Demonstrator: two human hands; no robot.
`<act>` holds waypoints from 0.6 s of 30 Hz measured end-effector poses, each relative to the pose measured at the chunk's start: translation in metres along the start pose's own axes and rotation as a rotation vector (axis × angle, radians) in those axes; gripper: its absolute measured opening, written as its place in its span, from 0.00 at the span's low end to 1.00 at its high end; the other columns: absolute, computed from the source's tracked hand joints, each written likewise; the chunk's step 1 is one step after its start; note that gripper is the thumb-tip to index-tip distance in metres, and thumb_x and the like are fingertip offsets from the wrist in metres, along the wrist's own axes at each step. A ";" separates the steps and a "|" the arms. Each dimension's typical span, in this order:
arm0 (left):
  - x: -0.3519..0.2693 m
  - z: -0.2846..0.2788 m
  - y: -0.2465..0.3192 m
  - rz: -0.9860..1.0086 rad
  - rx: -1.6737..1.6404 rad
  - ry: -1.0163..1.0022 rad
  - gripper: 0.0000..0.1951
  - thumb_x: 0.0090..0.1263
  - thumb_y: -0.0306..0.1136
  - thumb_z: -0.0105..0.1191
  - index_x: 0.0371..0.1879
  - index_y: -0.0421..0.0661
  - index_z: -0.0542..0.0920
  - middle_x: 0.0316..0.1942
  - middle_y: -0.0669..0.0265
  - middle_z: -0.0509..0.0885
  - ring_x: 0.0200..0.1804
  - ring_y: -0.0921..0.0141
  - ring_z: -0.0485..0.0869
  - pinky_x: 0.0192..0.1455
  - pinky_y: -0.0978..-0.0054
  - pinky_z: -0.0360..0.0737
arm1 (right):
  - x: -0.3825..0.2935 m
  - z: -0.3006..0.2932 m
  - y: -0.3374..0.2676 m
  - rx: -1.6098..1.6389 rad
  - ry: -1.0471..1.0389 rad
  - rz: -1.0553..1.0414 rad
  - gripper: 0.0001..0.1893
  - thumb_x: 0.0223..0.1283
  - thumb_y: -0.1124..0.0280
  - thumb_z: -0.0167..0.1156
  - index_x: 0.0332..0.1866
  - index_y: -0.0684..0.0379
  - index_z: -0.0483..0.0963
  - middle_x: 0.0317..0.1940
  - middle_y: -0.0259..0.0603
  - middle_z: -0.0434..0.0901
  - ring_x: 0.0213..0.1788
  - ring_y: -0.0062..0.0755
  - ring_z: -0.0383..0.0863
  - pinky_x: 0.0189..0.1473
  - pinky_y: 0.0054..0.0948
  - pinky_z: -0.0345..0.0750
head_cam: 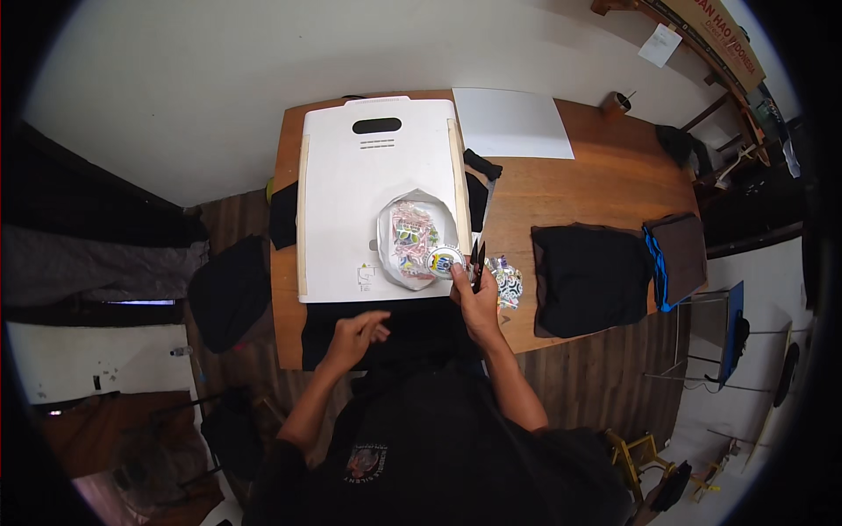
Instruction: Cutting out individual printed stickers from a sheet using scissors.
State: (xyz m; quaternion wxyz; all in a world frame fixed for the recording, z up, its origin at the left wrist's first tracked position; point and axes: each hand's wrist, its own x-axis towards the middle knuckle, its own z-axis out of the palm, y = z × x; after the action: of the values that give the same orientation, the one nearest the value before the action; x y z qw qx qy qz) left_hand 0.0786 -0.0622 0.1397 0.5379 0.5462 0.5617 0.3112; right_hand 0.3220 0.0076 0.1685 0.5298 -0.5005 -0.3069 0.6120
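My right hand [475, 299] holds a round printed transfer or sticker [445, 262] at its edge, over the rim of a white bag-like container [384, 253]. Black scissors or snips [478, 263] are in the same hand, blades pointing up. Inside the container lie clear and printed cut-out scraps [412, 230]. It rests on a large white panel-like appliance [335, 197] with a handle slot. Empty, with its fingers loosely apart, my left hand [358, 335] hovers above black cloth [408, 329] at the table's front edge. More printed cut-outs [508, 284] lie beside my right hand.
On the wooden table [592, 177], a white sheet [516, 125] lies at the back. Folded black fabric [592, 279] and a brown-and-blue stack [674, 260] are to the right. A brown cup [615, 104] stands near the wall. Dark cloth [230, 296] sits left of the table.
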 end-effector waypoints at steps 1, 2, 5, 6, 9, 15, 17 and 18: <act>0.012 0.003 0.013 0.039 0.009 0.027 0.11 0.80 0.27 0.49 0.45 0.35 0.85 0.35 0.59 0.88 0.29 0.74 0.84 0.36 0.79 0.81 | 0.000 0.002 -0.002 -0.001 -0.002 -0.003 0.12 0.70 0.64 0.65 0.47 0.61 0.75 0.23 0.22 0.70 0.22 0.09 0.64 0.23 0.16 0.61; 0.022 0.010 0.006 0.193 -0.018 0.085 0.12 0.81 0.28 0.48 0.45 0.35 0.84 0.34 0.59 0.88 0.32 0.73 0.85 0.38 0.79 0.81 | 0.001 0.004 -0.003 0.001 -0.014 -0.016 0.11 0.72 0.65 0.63 0.49 0.62 0.74 0.24 0.22 0.70 0.21 0.09 0.63 0.23 0.17 0.59; 0.055 0.034 0.047 0.457 -0.109 0.339 0.10 0.74 0.24 0.56 0.50 0.35 0.81 0.51 0.55 0.82 0.45 0.69 0.85 0.48 0.75 0.82 | 0.002 0.006 -0.005 -0.004 -0.028 -0.043 0.10 0.73 0.66 0.61 0.49 0.62 0.73 0.24 0.23 0.70 0.21 0.09 0.62 0.22 0.17 0.57; 0.063 0.037 0.053 0.468 -0.119 0.308 0.11 0.73 0.22 0.57 0.52 0.35 0.80 0.55 0.55 0.80 0.47 0.68 0.85 0.50 0.75 0.82 | 0.001 0.007 -0.006 -0.008 -0.040 -0.053 0.10 0.73 0.66 0.62 0.47 0.61 0.73 0.24 0.23 0.70 0.21 0.09 0.62 0.22 0.17 0.58; 0.069 0.050 0.073 0.464 -0.276 0.195 0.15 0.73 0.21 0.57 0.57 0.37 0.79 0.58 0.56 0.77 0.51 0.70 0.83 0.55 0.75 0.80 | 0.001 0.004 -0.004 -0.036 -0.031 -0.064 0.11 0.70 0.65 0.65 0.45 0.62 0.77 0.25 0.22 0.73 0.25 0.08 0.66 0.26 0.16 0.63; 0.071 0.065 0.075 0.490 -0.513 0.333 0.14 0.72 0.19 0.57 0.56 0.35 0.80 0.52 0.58 0.80 0.49 0.72 0.83 0.53 0.77 0.80 | -0.004 0.012 -0.008 -0.097 -0.030 -0.078 0.11 0.69 0.65 0.67 0.45 0.62 0.77 0.26 0.23 0.75 0.28 0.08 0.67 0.30 0.17 0.64; 0.069 0.062 0.077 0.450 -0.388 0.177 0.10 0.72 0.19 0.57 0.50 0.33 0.83 0.48 0.59 0.82 0.47 0.72 0.84 0.52 0.79 0.80 | -0.008 0.017 -0.013 -0.112 -0.020 -0.068 0.11 0.68 0.65 0.67 0.44 0.62 0.77 0.26 0.22 0.74 0.29 0.08 0.67 0.31 0.17 0.64; 0.069 0.063 0.075 0.404 -0.445 0.174 0.09 0.72 0.19 0.58 0.47 0.32 0.85 0.44 0.60 0.82 0.47 0.73 0.84 0.52 0.80 0.79 | -0.009 0.019 -0.015 -0.125 -0.011 -0.060 0.11 0.68 0.66 0.67 0.43 0.61 0.76 0.25 0.22 0.73 0.29 0.08 0.66 0.31 0.17 0.64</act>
State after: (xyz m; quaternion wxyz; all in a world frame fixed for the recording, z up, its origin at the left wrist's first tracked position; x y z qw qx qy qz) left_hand 0.1715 0.0041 0.1777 0.5212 0.4870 0.4039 0.5728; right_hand 0.3089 0.0056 0.1901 0.5140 -0.5200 -0.3622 0.5781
